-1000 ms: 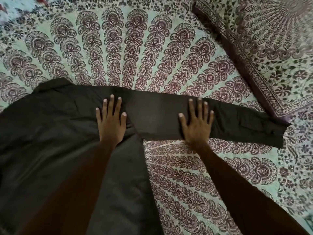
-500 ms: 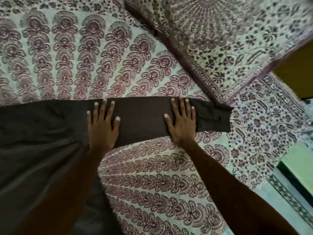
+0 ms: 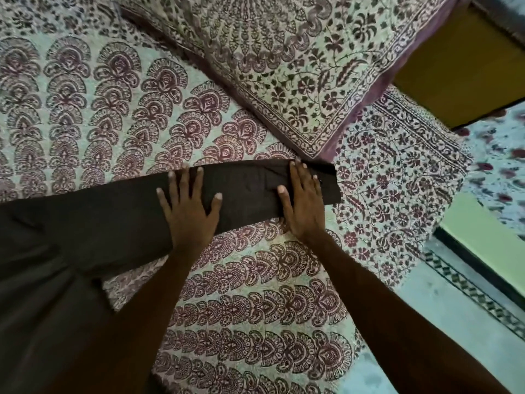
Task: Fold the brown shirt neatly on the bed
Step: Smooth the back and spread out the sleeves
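Left hand (image 3: 189,207): flat, fingers spread, pressing the brown shirt (image 3: 85,223) sleeve.
Right hand (image 3: 304,200): flat near the cuff, gripping nothing.
Bed (image 3: 255,308): patterned sheet.

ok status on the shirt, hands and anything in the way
Pressing flat on sleeve: left hand, right hand. Sleeve of brown shirt straight out, not yet folded. Near cuff: pillow corner.

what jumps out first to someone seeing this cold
Two flat hands press a dark brown sleeve at mid-frame: the left hand sits nearer the shirt body at lower left, the right hand near the cuff. All around lies the busy maroon-printed bedsheet, with a matching pillow at upper right, just beyond the cuff.
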